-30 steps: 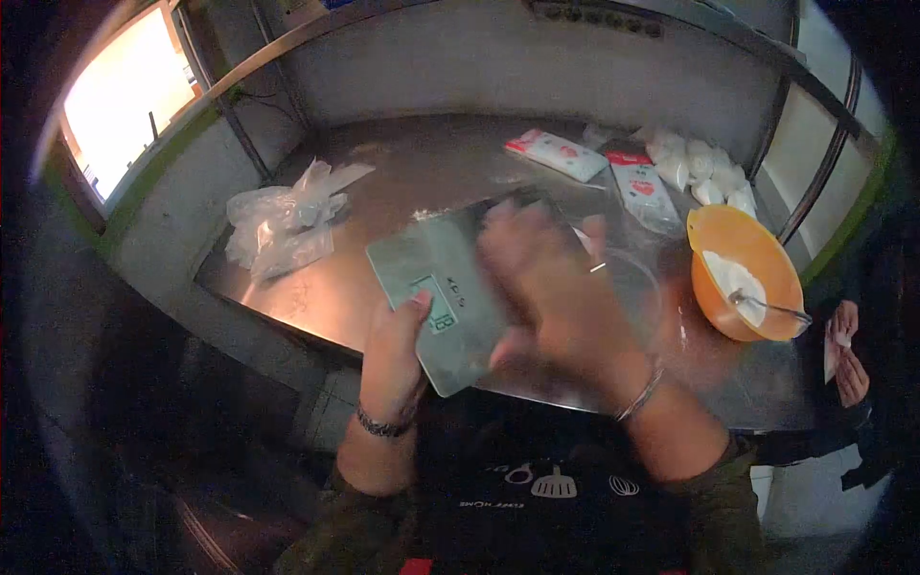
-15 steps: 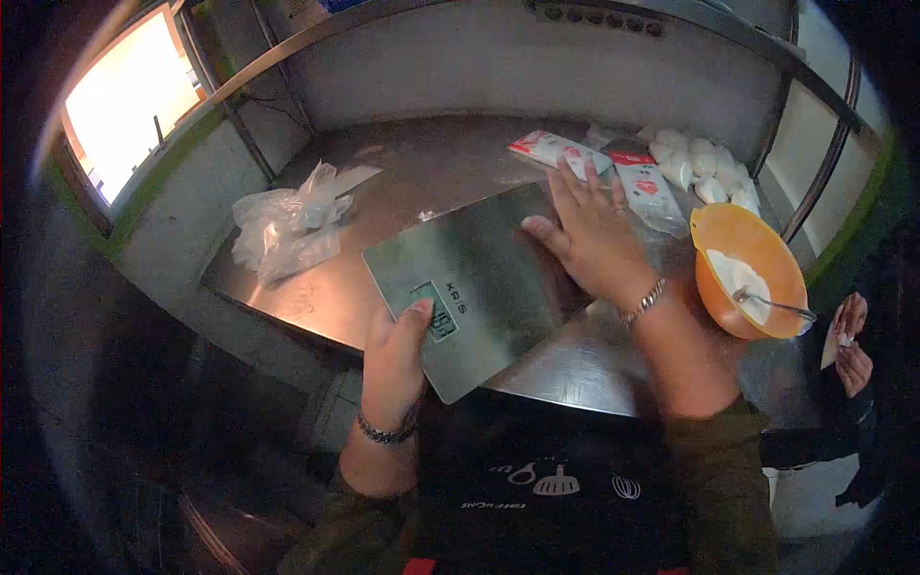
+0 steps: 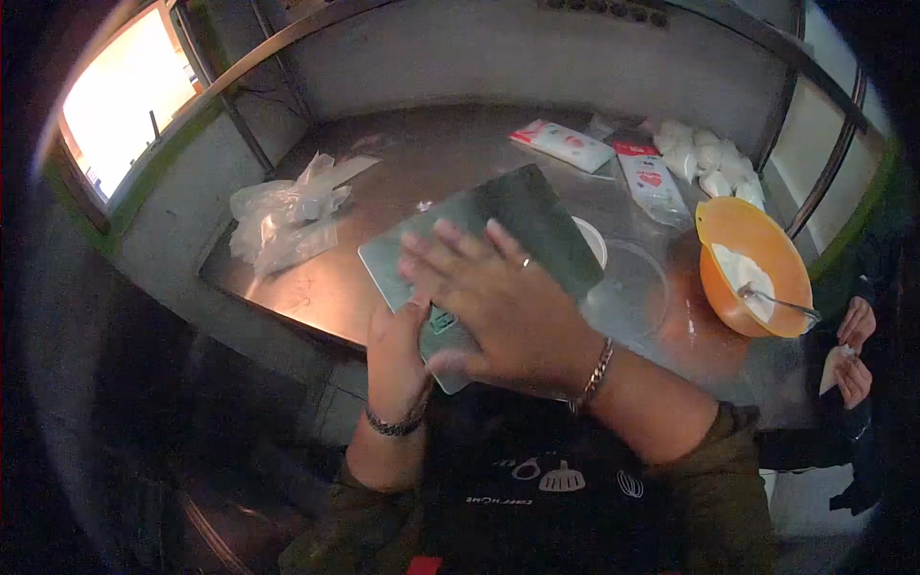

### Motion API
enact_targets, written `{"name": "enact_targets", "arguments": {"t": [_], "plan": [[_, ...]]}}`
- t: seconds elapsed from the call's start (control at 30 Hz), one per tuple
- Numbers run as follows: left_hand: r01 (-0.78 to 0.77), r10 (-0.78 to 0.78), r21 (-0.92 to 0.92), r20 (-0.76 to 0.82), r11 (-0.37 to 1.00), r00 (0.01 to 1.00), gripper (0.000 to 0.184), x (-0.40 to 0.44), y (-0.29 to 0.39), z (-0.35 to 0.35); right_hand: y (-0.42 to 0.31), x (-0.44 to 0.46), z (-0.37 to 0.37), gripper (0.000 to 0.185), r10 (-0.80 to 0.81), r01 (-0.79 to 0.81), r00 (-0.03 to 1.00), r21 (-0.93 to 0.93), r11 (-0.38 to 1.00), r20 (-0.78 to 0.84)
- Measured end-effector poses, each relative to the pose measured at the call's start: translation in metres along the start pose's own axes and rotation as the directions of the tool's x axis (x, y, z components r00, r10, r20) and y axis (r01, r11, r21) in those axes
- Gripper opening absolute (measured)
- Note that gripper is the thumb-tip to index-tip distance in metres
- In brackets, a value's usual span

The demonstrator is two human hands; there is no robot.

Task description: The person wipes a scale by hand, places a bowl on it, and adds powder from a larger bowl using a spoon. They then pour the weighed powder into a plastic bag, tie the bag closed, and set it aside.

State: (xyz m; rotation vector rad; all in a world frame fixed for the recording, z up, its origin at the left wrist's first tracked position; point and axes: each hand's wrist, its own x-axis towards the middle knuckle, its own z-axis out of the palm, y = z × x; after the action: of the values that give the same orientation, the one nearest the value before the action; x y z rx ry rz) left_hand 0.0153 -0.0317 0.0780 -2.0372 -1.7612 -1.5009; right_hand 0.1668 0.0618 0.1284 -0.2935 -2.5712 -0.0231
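A flat digital kitchen scale (image 3: 551,216) is tilted up above the metal table in front of me. My left hand (image 3: 393,350) grips its near left edge, with the thumb on top beside the display. Across the scale's top lies my right hand (image 3: 498,302), flat with fingers apart, covering the lettering and much of the display. Behind the scale's right edge, a white round rim (image 3: 591,241) and a clear round plastic piece (image 3: 628,287) rest on the table, partly hidden by the scale.
An orange bowl (image 3: 714,278) holds white powder and a spoon. Behind it lie two red-and-white packets (image 3: 565,144) and several white bags (image 3: 704,153). A crumpled plastic bag (image 3: 287,216) lies left. At far right, another person's hands (image 3: 848,355) hold something pale.
My right hand has swept left from the scale's far right corner across its surface to the display side. The clear round piece and white rim have come into view.
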Motion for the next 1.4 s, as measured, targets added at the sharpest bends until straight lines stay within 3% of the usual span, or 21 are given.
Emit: {"name": "enact_targets", "arguments": {"t": [0.03, 0.07, 0.1, 0.13, 0.2, 0.23, 0.3, 0.33, 0.4, 0.5, 0.57, 0.63, 0.67, 0.73, 0.83, 0.93, 0.97, 1.03, 1.17, 1.33, 1.4], "plan": [[0.241, -0.291, -0.434, -0.051, 0.868, 0.955, 0.042, 0.003, 0.013, 0.002, 0.007, -0.004, 0.011, 0.064, -0.068, 0.070, 0.997, 0.069, 0.995, -0.040], [0.363, -0.550, -0.782, 0.030, 0.508, 0.835, 0.043, 0.006, 0.019, 0.003, 0.032, -0.008, 0.020, 0.066, 0.062, -0.061, 0.998, 0.010, 0.998, -0.033], [0.328, -0.570, -0.835, 0.021, 0.442, 0.821, 0.044, 0.006, 0.014, 0.002, 0.060, -0.014, 0.024, 0.068, 0.187, -0.189, 0.982, -0.050, 0.981, -0.032], [0.352, -0.586, -0.824, 0.032, 0.443, 0.810, 0.045, 0.002, 0.004, -0.002, 0.074, -0.022, 0.022, 0.068, 0.187, -0.189, 0.982, -0.048, 0.981, -0.030], [0.329, -0.552, -0.895, 0.118, 0.301, 0.826, 0.041, 0.003, 0.003, -0.010, 0.081, -0.025, 0.009, 0.070, 0.382, -0.414, 0.910, -0.357, 0.837, -0.160], [0.313, -0.537, -0.897, 0.106, 0.312, 0.837, 0.041, 0.005, 0.000, -0.007, 0.077, -0.023, 0.010, 0.070, 0.378, -0.411, 0.912, -0.361, 0.837, -0.161], [0.335, -0.546, -0.878, 0.104, 0.343, 0.831, 0.041, 0.009, 0.003, 0.000, 0.021, 0.005, -0.007, 0.070, 0.123, -0.123, 0.992, 0.000, 0.992, -0.032], [0.351, -0.548, -0.856, 0.098, 0.379, 0.831, 0.041, 0.010, 0.007, 0.004, 0.013, 0.007, -0.001, 0.070, 0.124, -0.124, 0.992, 0.005, 0.992, -0.028], [0.368, -0.578, -0.836, 0.076, 0.408, 0.812, 0.042, 0.008, 0.015, 0.002, 0.007, 0.007, 0.015, 0.068, -0.092, 0.094, 0.989, 0.017, 0.995, -0.115], [0.283, -0.583, -0.906, 0.051, 0.314, 0.811, 0.038, -0.002, -0.002, -0.008, 0.078, -0.013, 0.019, 0.057, 0.295, -0.297, 0.954, -0.056, 0.953, -0.045], [0.258, -0.593, -0.939, 0.077, 0.227, 0.802, 0.029, -0.016, -0.019, -0.020, 0.110, -0.039, 0.001, 0.044, 0.462, -0.417, 0.819, -0.201, 0.886, 0.341], [0.260, -0.645, -0.965, 0.182, 0.027, 0.742, 0.023, -0.025, -0.035, -0.032, 0.098, -0.049, -0.020, 0.031, 0.637, -0.715, 0.698, 0.266, 0.646, 0.327], [0.223, -0.669, -0.974, 0.134, 0.049, 0.731, 0.022, -0.029, -0.037, -0.032, 0.099, -0.058, -0.018, 0.031, 0.634, -0.715, 0.697, 0.261, 0.648, 0.335], [0.189, -0.595, -0.982, 0.142, 0.017, 0.791, 0.023, -0.043, -0.062, -0.030, 0.101, -0.074, -0.011, 0.026, 0.593, -0.577, 0.805, 0.245, 0.779, 0.008], [0.181, -0.708, -0.971, 0.017, 0.157, 0.706, 0.023, -0.049, -0.067, -0.019, 0.095, -0.088, 0.002, 0.029, 0.565, -0.550, 0.824, 0.183, 0.815, -0.040], [0.222, -0.665, -0.953, 0.030, 0.205, 0.746, 0.023, -0.046, -0.063, -0.012, 0.088, -0.092, 0.006, 0.035, 0.560, -0.549, 0.827, 0.284, 0.786, 0.048], [0.232, -0.685, -0.957, 0.051, 0.175, 0.727, 0.023, -0.042, -0.062, -0.006, 0.091, -0.094, 0.010, 0.035, 0.557, -0.547, 0.829, 0.284, 0.787, 0.051], [0.257, -0.665, -0.957, 0.107, 0.131, 0.739, 0.028, -0.042, -0.058, 0.001, 0.098, -0.100, 0.017, 0.035, 0.629, -0.595, 0.769, 0.488, 0.638, 0.114], [0.319, -0.621, -0.943, 0.192, 0.099, 0.760, 0.034, -0.042, -0.047, 0.019, 0.096, -0.094, 0.009, 0.034, 0.688, -0.652, 0.713, 0.484, 0.583, 0.132], [0.413, -0.556, -0.911, 0.345, -0.004, 0.756, 0.037, -0.039, -0.029, 0.043, 0.096, -0.095, -0.005, 0.030, 0.674, -0.581, 0.719, 0.385, 0.717, -0.169], [0.428, -0.555, -0.903, 0.377, -0.041, 0.741, 0.036, -0.034, -0.017, 0.057, 0.090, -0.086, -0.005, 0.030, 0.687, -0.557, 0.704, 0.462, 0.690, -0.179]]}}
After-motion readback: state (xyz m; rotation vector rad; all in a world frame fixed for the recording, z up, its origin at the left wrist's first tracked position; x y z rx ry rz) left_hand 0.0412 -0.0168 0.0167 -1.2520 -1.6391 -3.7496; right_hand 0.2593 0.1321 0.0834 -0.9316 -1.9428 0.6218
